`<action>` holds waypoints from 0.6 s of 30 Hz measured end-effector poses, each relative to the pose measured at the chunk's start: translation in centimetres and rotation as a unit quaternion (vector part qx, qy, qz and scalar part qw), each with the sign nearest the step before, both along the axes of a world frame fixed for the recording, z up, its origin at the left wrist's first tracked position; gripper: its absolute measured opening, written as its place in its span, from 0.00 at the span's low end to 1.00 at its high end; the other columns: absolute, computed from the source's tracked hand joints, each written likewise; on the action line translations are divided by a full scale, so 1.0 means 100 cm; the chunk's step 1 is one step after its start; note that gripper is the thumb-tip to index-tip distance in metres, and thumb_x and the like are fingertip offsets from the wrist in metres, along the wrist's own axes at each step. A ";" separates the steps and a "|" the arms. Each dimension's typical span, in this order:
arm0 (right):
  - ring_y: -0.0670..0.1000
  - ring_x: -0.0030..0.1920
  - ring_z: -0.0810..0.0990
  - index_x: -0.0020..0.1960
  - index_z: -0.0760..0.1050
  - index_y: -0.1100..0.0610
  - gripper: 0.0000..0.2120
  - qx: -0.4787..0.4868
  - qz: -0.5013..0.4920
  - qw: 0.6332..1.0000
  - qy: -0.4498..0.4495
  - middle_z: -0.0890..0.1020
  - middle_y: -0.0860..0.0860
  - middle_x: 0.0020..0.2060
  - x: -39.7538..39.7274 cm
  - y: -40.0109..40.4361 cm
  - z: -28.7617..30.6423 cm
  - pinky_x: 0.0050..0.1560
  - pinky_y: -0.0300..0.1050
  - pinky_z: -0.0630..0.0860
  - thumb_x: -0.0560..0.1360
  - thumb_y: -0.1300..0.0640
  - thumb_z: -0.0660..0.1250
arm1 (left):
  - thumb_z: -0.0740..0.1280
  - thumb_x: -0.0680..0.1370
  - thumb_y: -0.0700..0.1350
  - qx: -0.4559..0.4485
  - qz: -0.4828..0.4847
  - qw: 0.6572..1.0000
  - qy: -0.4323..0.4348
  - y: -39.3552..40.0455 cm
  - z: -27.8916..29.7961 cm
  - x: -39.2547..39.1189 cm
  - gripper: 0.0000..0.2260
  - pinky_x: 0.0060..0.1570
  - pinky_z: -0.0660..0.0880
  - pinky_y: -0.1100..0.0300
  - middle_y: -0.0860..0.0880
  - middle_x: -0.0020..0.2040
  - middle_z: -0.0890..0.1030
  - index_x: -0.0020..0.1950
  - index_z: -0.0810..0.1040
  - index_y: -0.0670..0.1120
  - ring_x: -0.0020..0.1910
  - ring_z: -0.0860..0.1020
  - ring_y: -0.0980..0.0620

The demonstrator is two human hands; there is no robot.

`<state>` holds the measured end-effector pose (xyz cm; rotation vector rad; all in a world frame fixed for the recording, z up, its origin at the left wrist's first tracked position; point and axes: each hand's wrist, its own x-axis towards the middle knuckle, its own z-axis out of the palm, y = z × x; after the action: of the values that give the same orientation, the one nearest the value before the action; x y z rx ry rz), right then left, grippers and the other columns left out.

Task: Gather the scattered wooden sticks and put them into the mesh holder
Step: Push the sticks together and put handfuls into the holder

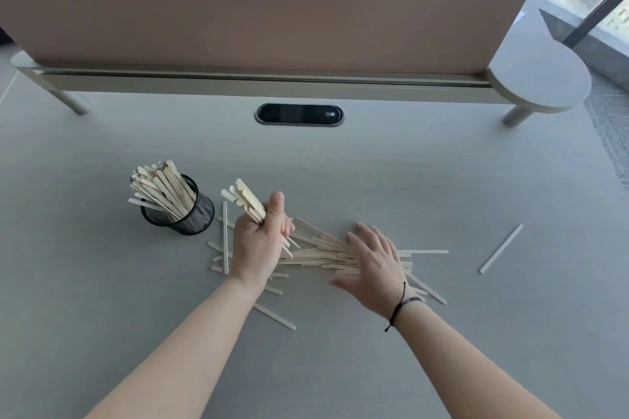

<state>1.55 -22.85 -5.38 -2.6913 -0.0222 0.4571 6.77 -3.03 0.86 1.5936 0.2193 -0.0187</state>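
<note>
Head: gripped sticks [245, 199] angled up-left.

No readable text, label, brand or number is showing anywhere. The one candidate is a small pale mark [329, 114] sitting near the right end of the dark oval panel [299, 114] set into the desk [374, 180], but it is appearing too small and blurred to make out as letters, digits or a symbol.
</note>
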 end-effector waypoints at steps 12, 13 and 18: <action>0.56 0.53 0.72 0.52 0.79 0.52 0.12 0.069 -0.002 0.988 -0.137 0.76 0.50 0.53 0.000 0.000 -0.025 0.57 0.50 0.72 0.71 0.50 0.74 | 0.65 0.75 0.57 0.099 -0.005 0.993 0.062 -0.012 -0.038 -0.045 0.20 0.32 0.71 0.69 0.57 0.29 0.81 0.34 0.79 0.42 0.29 0.77 0.62; 0.56 0.52 0.73 0.53 0.78 0.53 0.12 0.061 0.010 0.987 -0.146 0.75 0.51 0.52 0.000 0.000 -0.027 0.56 0.50 0.73 0.71 0.51 0.73 | 0.64 0.76 0.56 0.102 -0.001 0.993 0.058 -0.013 -0.039 -0.045 0.20 0.32 0.71 0.69 0.54 0.30 0.81 0.33 0.78 0.41 0.29 0.77 0.60; 0.57 0.47 0.74 0.50 0.74 0.56 0.11 -0.018 0.054 0.979 -0.195 0.75 0.52 0.47 0.000 0.000 -0.033 0.52 0.50 0.73 0.75 0.49 0.68 | 0.62 0.78 0.56 0.102 0.037 0.993 0.048 -0.017 -0.032 -0.039 0.24 0.31 0.73 0.67 0.51 0.23 0.75 0.23 0.70 0.47 0.27 0.78 0.51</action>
<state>1.58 -22.82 -8.73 -2.7810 -0.2745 -0.0460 2.83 -4.77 -2.36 1.7892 0.3643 -0.0147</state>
